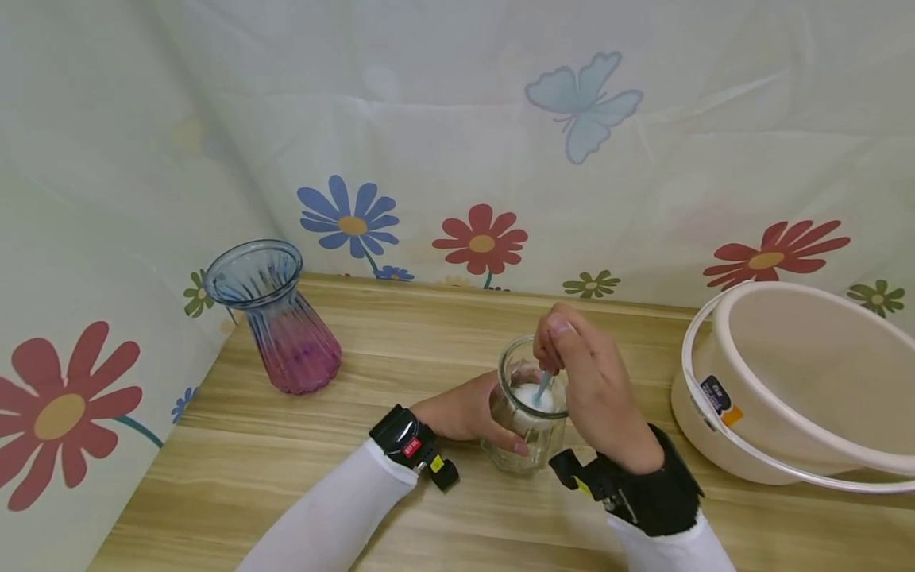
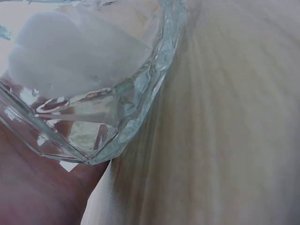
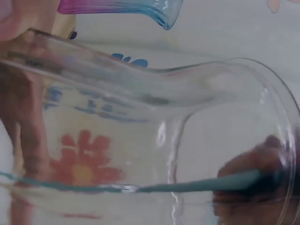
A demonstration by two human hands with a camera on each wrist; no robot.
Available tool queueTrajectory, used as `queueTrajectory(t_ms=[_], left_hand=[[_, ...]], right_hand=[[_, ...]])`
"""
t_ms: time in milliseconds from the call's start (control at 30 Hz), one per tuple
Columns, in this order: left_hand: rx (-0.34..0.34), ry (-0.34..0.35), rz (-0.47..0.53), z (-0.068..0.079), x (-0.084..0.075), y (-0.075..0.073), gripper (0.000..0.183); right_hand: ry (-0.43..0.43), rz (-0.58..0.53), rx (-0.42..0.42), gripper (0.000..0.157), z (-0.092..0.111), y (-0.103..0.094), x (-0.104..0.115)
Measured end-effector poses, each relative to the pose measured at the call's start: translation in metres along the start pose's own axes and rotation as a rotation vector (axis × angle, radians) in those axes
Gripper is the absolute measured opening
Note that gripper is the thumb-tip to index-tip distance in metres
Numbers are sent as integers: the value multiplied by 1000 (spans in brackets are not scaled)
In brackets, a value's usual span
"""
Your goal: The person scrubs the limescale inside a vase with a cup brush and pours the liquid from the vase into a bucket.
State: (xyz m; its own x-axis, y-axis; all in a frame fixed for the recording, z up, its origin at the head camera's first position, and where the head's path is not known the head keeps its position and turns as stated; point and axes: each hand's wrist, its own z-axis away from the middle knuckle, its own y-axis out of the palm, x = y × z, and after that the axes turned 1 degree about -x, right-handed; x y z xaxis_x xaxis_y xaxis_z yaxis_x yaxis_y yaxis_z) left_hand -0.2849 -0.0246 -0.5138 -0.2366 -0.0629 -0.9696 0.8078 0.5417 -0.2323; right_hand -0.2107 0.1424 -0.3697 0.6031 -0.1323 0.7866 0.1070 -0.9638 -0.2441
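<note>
A clear glass vase point(image 1: 536, 445) with faceted sides stands on the table, tilted slightly if at all. My left hand point(image 1: 468, 409) holds it round its left side, thumb across the front. My right hand point(image 1: 596, 381), above the rim, grips the blue-green handle point(image 1: 544, 387) of a sponge brush that reaches down into the vase. In the left wrist view the brush's white sponge head point(image 2: 70, 51) shows through the thick glass point(image 2: 145, 89). The right wrist view has the thin handle point(image 3: 154, 188) running along inside the vase; part of my right hand's grip is blurred there.
A blue-to-pink ribbed glass vase point(image 1: 296, 342) stands at the left back of the wooden table point(image 1: 400, 334). A large cream bucket point(image 1: 704, 405) with a lowered white handle point(image 1: 750, 453) is on the right. A flower-printed sheet point(image 1: 429, 135) hangs behind.
</note>
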Motion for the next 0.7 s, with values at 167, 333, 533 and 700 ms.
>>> queueTrajectory(t_ms=[167,333,533,700], left_hand=[[3,-39,-32,1,-3,-1,80],[-1,-65,-40,2,-3,-1,82],[13,-45,-33,2,0,-2,84],[25,-18,-22,2,-1,-2,81]], right_hand=[[22,-72,121,37,-2,-8,-1],[25,-133,199,35,-3,-12,-1],[56,-150,199,35,-2,-13,0],[52,-164,203,36,-1,-13,2]])
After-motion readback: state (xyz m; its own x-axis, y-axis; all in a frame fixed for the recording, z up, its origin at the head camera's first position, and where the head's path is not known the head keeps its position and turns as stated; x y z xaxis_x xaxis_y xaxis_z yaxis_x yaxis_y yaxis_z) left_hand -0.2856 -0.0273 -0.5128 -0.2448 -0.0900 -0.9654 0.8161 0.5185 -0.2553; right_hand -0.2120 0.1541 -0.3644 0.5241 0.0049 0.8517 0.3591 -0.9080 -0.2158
